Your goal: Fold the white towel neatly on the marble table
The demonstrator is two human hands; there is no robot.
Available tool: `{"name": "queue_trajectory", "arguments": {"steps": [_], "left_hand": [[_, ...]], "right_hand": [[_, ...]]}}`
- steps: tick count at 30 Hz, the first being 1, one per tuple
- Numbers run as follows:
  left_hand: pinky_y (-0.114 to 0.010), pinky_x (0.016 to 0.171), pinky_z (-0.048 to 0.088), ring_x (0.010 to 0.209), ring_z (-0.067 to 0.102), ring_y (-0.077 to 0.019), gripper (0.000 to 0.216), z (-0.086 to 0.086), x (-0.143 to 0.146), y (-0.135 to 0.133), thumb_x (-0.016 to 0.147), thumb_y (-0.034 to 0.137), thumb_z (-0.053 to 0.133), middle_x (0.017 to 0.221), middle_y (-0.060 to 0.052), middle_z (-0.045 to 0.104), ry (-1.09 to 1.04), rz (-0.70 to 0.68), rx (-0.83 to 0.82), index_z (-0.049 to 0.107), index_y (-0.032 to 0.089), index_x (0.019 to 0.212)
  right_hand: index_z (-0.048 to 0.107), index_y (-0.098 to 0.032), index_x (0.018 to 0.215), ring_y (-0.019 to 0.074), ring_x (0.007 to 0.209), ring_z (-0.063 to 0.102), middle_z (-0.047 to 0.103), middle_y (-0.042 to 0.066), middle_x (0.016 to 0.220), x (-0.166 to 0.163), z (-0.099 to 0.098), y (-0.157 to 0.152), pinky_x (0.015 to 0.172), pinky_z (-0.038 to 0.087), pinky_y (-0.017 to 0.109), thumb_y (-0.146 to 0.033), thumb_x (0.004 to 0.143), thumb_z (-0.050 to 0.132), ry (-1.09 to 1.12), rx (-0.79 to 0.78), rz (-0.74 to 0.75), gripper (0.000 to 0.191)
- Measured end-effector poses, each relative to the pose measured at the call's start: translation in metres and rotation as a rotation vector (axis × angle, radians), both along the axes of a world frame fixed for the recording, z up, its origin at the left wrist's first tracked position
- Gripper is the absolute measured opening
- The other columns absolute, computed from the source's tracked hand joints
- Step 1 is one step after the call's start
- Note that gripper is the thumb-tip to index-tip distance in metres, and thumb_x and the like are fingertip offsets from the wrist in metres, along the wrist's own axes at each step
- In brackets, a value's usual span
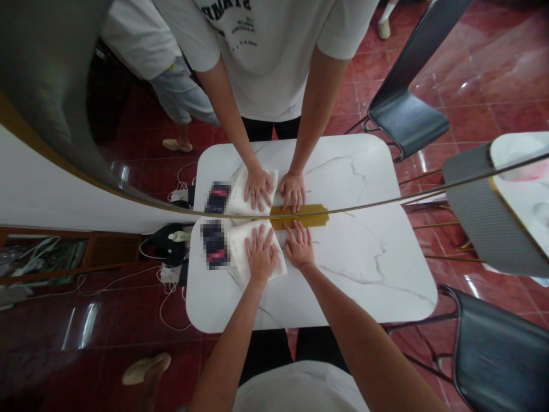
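Observation:
My left hand [261, 256] lies flat with its fingers spread on a white cloth [241, 252]. Its fingertips point toward a large mirror at the table's far edge. Beside it, my right hand [300, 247] rests palm down on the white marble-patterned table [364, 280], fingers apart. The right fingertips reach the near edge of a flat gold-coloured strip [318, 220] lying against the mirror. Left of the cloth is a dark, pixelated rectangular object [215, 246] with a pink patch. Neither hand grips anything.
The curved mirror [274, 114] repeats my arms and the tabletop. Black chairs [501, 343] and a second table [527, 217] stand right. At left are a black bag-like item [167, 243], white cables [169, 274] and a wooden shelf [115, 254]. Another person's foot [146, 368] shows lower left.

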State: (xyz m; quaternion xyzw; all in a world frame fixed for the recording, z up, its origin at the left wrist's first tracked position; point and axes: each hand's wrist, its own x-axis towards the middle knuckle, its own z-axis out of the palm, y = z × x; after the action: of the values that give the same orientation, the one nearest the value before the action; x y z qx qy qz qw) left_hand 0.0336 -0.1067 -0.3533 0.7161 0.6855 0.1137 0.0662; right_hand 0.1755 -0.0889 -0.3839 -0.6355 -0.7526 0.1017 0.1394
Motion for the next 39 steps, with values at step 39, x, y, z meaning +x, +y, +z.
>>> {"name": "queue_trajectory", "arguments": {"steps": [39], "left_hand": [[-0.048,0.115,0.009,0.141,0.019,-0.0241,0.061,-0.004,-0.019,0.004,0.086,0.025,0.043,0.151,-0.002,0.025,0.02,0.019,0.009,0.026,0.025,0.145]], "right_hand": [[0.03,-0.018,0.143,0.0224,0.139,0.018,0.025,0.009,0.151,0.001,-0.004,0.002,0.114,0.013,0.046,-0.024,0.086,0.043,0.029,0.0,-0.006,0.058]]}}
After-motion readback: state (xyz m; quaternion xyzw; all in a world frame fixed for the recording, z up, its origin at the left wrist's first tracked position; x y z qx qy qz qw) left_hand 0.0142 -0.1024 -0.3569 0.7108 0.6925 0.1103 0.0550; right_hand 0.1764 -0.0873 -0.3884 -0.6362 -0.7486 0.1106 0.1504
